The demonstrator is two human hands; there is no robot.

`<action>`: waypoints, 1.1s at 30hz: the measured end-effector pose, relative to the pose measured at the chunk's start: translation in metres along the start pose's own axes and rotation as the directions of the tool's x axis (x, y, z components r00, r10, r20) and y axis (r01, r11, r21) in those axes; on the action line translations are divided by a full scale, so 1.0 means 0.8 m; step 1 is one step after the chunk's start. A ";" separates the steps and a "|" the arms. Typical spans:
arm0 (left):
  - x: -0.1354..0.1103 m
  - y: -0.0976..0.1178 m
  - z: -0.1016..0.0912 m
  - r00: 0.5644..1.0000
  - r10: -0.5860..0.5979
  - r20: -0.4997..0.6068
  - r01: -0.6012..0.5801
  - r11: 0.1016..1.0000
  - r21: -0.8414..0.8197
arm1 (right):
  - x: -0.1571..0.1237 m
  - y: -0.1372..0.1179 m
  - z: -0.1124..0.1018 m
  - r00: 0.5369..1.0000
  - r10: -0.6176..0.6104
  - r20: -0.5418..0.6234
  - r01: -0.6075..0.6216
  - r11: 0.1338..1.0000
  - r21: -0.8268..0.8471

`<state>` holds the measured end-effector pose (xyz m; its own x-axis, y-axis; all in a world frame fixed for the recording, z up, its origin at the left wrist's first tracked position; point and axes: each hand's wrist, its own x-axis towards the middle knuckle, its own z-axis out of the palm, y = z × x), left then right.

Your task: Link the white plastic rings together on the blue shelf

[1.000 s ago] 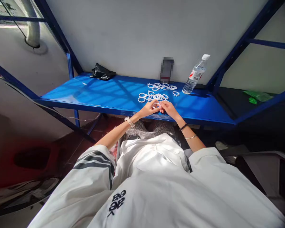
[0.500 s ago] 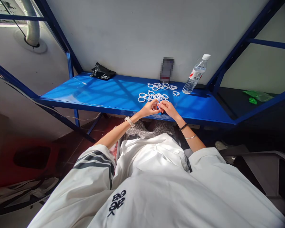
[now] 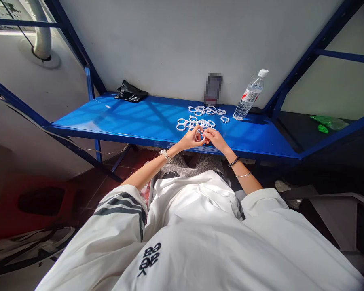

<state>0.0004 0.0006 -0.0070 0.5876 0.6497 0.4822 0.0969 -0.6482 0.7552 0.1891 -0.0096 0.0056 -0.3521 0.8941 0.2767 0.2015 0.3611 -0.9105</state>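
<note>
Both hands meet over the front edge of the blue table (image 3: 133, 125), around one white curtain ring (image 3: 200, 140). My left hand (image 3: 190, 138) is closed, gripping the ring's left side between thumb and fingers. On the other side, my right hand (image 3: 216, 138) pinches the ring with its fingertips. Parts of the ring are hidden behind the fingers. Just beyond the hands lies a loose pile of similar white rings (image 3: 181, 126), some with a small loop. A second group of white rings (image 3: 193, 109) lies farther back, and a single ring (image 3: 225, 119) sits to the right.
A water bottle (image 3: 249, 97) stands at the back right. A blurred dark upright object (image 3: 213, 89) leans by the wall. At the back left lies a black plastic bag (image 3: 130, 92). Blue metal frame posts (image 3: 309, 56) rise at both sides. A green bag (image 3: 330, 121) is at far right.
The ring between the hands has turned slightly, and more of its opening faces me. Both hands stay in nearly the same place, and the rings on the table are unmoved.
</note>
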 end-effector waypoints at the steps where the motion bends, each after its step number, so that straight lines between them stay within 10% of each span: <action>1: 0.000 -0.001 0.000 1.000 0.005 0.003 -0.005 1.000 0.000 | 0.000 -0.001 0.000 1.000 0.004 0.001 -0.004 1.000 0.000; 14: -0.002 0.003 0.001 1.000 0.006 0.001 -0.006 0.999 0.037 | -0.002 -0.005 0.002 1.000 0.011 0.007 -0.011 1.000 -0.015; 25: 0.002 -0.017 -0.012 0.974 0.054 -0.222 0.018 0.950 0.313 | 0.002 0.005 -0.004 0.996 -0.062 -0.063 0.051 0.986 -0.157; 33: 0.009 -0.041 -0.053 0.967 -0.025 -0.252 0.172 0.793 0.584 | 0.037 0.030 -0.089 0.933 -0.154 -0.327 -0.158 0.638 -0.753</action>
<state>-0.0329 0.0435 -0.0094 0.3638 0.7447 0.5596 0.6471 -0.6341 0.4232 0.2486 0.0449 0.0137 -0.0609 0.8647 0.4986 0.8730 0.2883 -0.3934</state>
